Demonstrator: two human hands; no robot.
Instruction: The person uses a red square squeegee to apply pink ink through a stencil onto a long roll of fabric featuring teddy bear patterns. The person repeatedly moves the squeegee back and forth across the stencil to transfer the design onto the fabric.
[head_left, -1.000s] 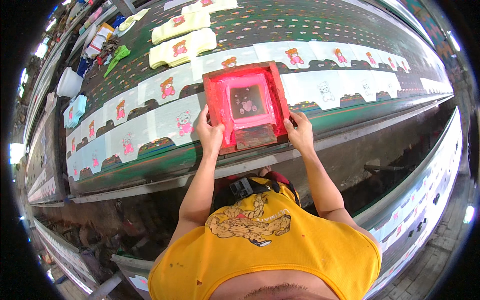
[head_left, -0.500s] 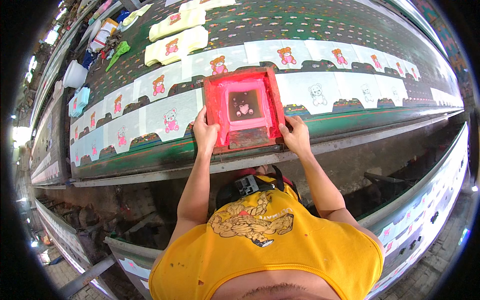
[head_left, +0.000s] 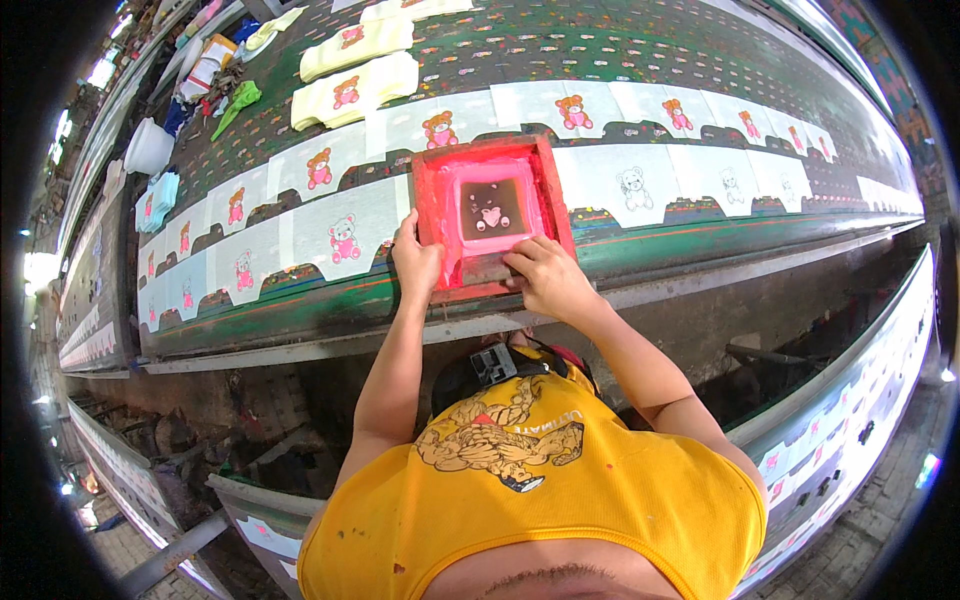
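Note:
A red-stained screen printing frame lies over the near row of white fabric pieces, its mesh window showing bear-shaped openings ringed by pink ink. My left hand is closed round the frame's lower left side. Inside the frame, along its near end, rests a squeegee, flat-looking and smeared. My right hand has its fingers closed on the right end of that squeegee. Left of the frame, a fabric piece carries a pink-filled bear. To the right, another piece bears only a black outline.
Behind runs a row of fabric pieces with brown-and-pink bears. Yellow printed cloths lie farther back. A white tub, light blue cloths and a green rag sit at the left. The table's metal edge passes before me.
My right hand has left the frame's right side and moved left onto the squeegee. My left hand stays on the frame, which sits almost where it was.

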